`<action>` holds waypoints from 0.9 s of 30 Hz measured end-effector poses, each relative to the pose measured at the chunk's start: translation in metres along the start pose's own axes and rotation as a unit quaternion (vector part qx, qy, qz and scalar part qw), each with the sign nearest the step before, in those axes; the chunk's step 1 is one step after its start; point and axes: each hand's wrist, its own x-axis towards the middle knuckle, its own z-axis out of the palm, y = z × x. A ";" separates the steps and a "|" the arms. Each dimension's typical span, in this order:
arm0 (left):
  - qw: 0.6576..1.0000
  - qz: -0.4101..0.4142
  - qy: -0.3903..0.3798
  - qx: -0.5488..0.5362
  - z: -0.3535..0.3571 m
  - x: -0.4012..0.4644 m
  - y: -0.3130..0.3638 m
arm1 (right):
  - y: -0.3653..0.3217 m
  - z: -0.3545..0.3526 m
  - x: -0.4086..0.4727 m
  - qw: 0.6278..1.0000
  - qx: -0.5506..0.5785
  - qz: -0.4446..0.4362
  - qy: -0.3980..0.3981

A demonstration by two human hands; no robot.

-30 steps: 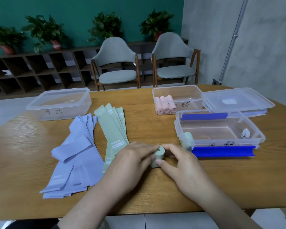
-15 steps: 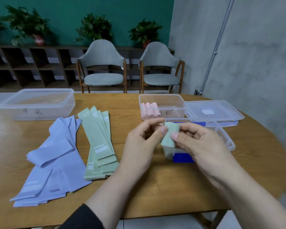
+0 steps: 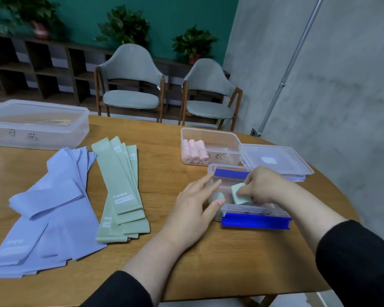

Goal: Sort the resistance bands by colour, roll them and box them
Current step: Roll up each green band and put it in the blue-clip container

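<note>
Lowering a green roll (image 3: 238, 194) into the clip box (image 3: 256, 222), the right hand (image 3: 263, 186) pinched it while the left hand (image 3: 192, 209) lay released against that box's near-left wall, where half a second earlier both had held the roll above the surface (image 3: 186, 251). Pink rolls (image 3: 195, 151) sat boxed beyond the clip box and one green roll (image 3: 218, 196) inside it, with flat green bands (image 3: 120, 187) and blue bands (image 3: 53, 207) to its left unrolled.

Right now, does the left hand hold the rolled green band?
No, the right hand pinches the rolled green band over the box; the left hand is open.
</note>
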 end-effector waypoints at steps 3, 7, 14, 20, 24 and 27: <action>1.000 -0.002 -0.002 0.004 0.000 0.002 -0.001 | -0.006 0.007 0.004 0.999 -0.031 0.008 -0.016; 1.000 0.000 -0.005 0.005 0.000 0.002 0.002 | -0.012 0.010 0.003 0.995 -0.092 0.017 -0.039; 0.999 0.001 -0.025 0.031 -0.001 0.001 0.005 | -0.011 0.007 0.001 0.992 -0.114 0.023 -0.059; 0.999 -0.003 -0.033 0.040 -0.003 0.001 0.008 | -0.006 0.003 -0.003 0.992 -0.090 0.031 -0.082; 0.998 -0.002 -0.035 0.043 -0.004 0.001 0.009 | -0.002 -0.001 -0.004 0.995 -0.047 0.014 -0.085; 0.998 -0.007 -0.037 0.043 -0.005 0.001 0.010 | 0.003 -0.005 -0.007 0.995 -0.005 0.007 -0.095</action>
